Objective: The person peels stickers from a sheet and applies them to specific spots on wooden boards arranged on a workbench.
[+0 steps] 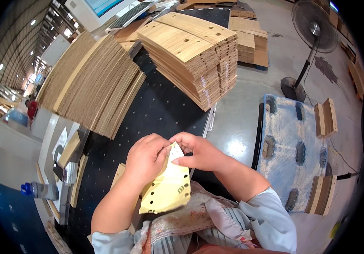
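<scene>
Both hands are closed on a limp yellow sheet (165, 190) with dark round holes along its sides and a small dark print. My left hand (144, 155) pinches its upper end from the left. On the right of the same end, my right hand (195, 151) grips it, thumb lying across the pale top part. The sheet hangs down in front of my apron, its lower edge uneven. A black perforated table (148, 112) lies beneath and beyond my hands. On it stand a tall stack of drilled wooden panels (186, 42) and a row of panels on edge (93, 80).
A blue-and-white pallet (283, 122) lies on the floor at right, wooden strips (321, 194) along its edge. Beyond it stands a fan (302, 78). At left are a bottle with a blue cap (42, 190) and a wood strip (69, 149). A keyboard (130, 16) sits at the back.
</scene>
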{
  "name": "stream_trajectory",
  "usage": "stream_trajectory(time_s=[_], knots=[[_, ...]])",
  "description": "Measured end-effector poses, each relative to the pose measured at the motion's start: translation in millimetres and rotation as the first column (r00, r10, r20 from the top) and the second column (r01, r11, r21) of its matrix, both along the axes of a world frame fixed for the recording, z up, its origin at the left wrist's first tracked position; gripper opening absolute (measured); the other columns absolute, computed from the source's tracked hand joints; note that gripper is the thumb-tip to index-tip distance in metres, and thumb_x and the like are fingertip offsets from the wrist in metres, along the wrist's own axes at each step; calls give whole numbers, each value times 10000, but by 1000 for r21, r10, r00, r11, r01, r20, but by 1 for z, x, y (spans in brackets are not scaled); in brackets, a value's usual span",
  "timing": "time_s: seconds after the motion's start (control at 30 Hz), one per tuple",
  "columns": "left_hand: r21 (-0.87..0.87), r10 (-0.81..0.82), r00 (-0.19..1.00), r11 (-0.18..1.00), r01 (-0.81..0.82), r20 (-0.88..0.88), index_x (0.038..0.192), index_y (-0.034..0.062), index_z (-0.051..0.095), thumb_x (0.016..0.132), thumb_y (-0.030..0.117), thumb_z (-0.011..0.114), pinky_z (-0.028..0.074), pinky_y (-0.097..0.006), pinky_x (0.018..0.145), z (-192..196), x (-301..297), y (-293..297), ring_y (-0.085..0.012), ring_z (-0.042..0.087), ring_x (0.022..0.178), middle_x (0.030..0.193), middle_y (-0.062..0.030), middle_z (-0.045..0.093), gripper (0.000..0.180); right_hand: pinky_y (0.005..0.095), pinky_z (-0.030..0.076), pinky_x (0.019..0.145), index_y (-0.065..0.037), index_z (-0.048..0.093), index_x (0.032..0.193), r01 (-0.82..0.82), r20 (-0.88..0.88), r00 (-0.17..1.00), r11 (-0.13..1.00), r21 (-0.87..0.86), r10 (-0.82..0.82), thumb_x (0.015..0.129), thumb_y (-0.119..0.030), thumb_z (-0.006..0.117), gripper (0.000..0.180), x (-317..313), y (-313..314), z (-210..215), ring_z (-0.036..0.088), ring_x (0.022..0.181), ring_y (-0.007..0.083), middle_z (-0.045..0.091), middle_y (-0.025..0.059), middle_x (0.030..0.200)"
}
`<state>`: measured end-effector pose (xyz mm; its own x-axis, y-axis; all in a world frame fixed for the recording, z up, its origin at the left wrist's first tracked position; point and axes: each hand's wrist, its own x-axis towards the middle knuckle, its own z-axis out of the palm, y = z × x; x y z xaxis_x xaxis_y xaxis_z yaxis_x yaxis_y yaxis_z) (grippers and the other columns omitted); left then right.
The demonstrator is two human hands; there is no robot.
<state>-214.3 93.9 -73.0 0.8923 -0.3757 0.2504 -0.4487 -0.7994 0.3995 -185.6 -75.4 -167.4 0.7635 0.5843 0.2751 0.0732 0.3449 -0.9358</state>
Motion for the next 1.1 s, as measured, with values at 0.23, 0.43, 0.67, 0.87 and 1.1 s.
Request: stream_trajectory(time_s=[0.23,0.43,0.67,0.87,1.1], knots=[[-303,41,992,950,-74,-115,1124,-2,562,732,74,742,474,-332,875,26,-49,48,-188,591,977,1075,-97,614,438,233,491,738,-14,546,1045,9,-200,979,980,201,32,868,36,616,197,-30,-7,15,613,829,94,631,43,921],[-813,-88,917,501,-296,-389,1131,19,551,790,-5,691,487,-265,831,7,-90,67,-121,601,925,1015,-66,627,369,234,486,766,-36,533,1056,133,-211,975,948,288,-73,862,44,613,225,-46,6,18,598,859,89,608,35,939],[-902,84,978,377,-210,-193,948,-1,634,839,-30,652,459,-219,707,-7,-107,58,-72,579,790,867,-16,631,115,292,492,786,-40,520,1090,311,3,949,933,184,-317,803,36,663,330,-51,12,29,598,880,140,606,65,949],[-707,259,966,679,-197,-21,861,-8,659,816,-7,660,458,-236,671,-2,-108,53,-96,584,725,791,-40,647,46,380,470,765,-19,607,1051,470,862,370,870,149,-347,667,32,714,401,-69,20,93,583,899,284,596,117,968],[-652,226,973,746,-139,51,827,7,666,743,-35,648,471,-267,595,-3,-105,38,-152,600,643,726,-74,638,96,342,462,679,-35,660,946,511,878,320,845,157,-357,667,43,708,294,-70,47,88,582,760,249,626,63,878]])
